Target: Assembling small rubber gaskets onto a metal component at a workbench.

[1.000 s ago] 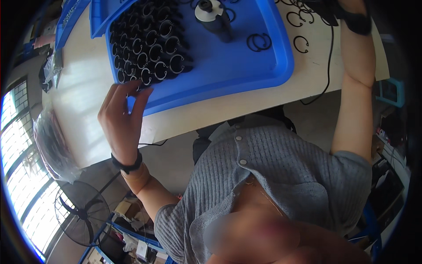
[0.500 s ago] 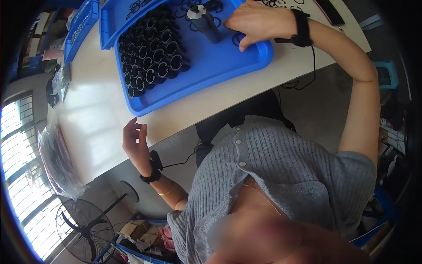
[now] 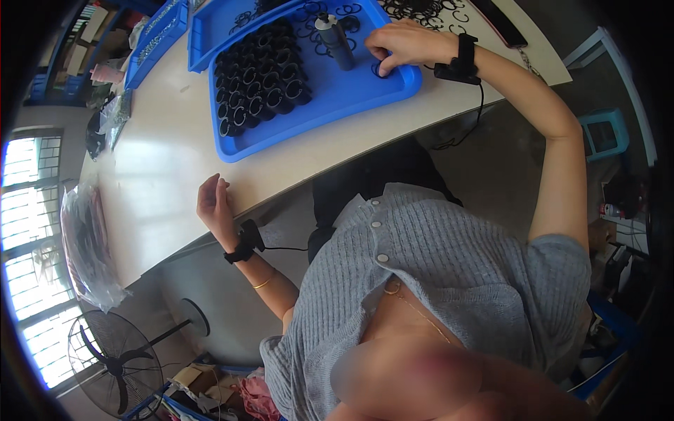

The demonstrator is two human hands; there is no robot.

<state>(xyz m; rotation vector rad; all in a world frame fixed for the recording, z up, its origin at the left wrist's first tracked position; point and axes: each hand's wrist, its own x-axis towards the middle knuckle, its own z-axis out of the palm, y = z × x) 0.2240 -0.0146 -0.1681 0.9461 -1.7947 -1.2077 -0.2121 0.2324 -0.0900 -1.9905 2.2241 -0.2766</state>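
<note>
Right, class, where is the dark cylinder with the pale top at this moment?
In the head view, the dark cylinder is in the blue tray, between the black tubes on its left and the person's right hand.

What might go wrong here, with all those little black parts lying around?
The right hand might bump the tall dark cylinder beside it in the blue tray, perhaps tipping it into the packed black tubes.

The dark cable hanging past the table edge from the right wristband could snag.

The phone lies near the table's edge, so a stray nudge might knock it off.
</note>
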